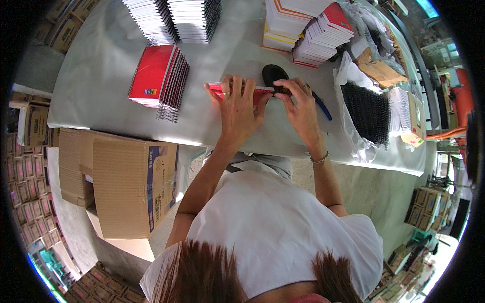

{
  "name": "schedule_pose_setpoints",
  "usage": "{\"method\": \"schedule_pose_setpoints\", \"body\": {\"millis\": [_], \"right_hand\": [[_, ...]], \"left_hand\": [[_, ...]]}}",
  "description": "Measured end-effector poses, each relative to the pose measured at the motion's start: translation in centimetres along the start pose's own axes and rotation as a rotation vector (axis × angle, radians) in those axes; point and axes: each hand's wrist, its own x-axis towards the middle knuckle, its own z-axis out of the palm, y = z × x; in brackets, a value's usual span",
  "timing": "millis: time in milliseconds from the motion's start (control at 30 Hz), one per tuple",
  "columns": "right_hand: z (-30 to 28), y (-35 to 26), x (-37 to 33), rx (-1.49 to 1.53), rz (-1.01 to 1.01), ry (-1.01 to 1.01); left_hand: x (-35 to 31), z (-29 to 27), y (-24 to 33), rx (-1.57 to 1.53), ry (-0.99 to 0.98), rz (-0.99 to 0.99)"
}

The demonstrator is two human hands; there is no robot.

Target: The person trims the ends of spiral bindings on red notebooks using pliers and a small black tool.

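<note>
A red notebook (216,88) stands on its edge near the front middle of the table. My left hand (236,108) is wrapped over it, several fingers across the far side and the thumb on the near side. At the notebook's right end, the fingertips of my right hand (302,108) are pinched together; what lies between them is too small to tell. Just beyond my right fingers rests a black oval object (272,73). A tool with a blue handle (322,106) lies right of my right hand, partly hidden by it.
A stack of red spiral notebooks (156,76) stands at left, taller spiral-bound stacks (194,20) behind it. Unbound books (323,38) are piled at the far right. Black wire coils (366,113) lie in plastic at right. An open cardboard box (121,187) stands below the table's left front edge.
</note>
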Motion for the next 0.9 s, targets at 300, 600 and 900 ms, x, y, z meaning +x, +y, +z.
{"method": "schedule_pose_setpoints", "body": {"millis": [300,600,900], "right_hand": [[0.2,-0.2,-0.5,-0.027,0.025,0.010],[0.0,-1.6,0.9,-0.170,-0.105,0.054],[0.8,-1.3,1.2,-0.124,-0.054,0.000]], "left_hand": [[0.1,-0.3,0.2,0.074,0.012,0.018],[0.0,-1.1,0.3,0.054,-0.052,-0.002],[-0.1,-1.2,0.3,0.046,-0.071,-0.035]]}}
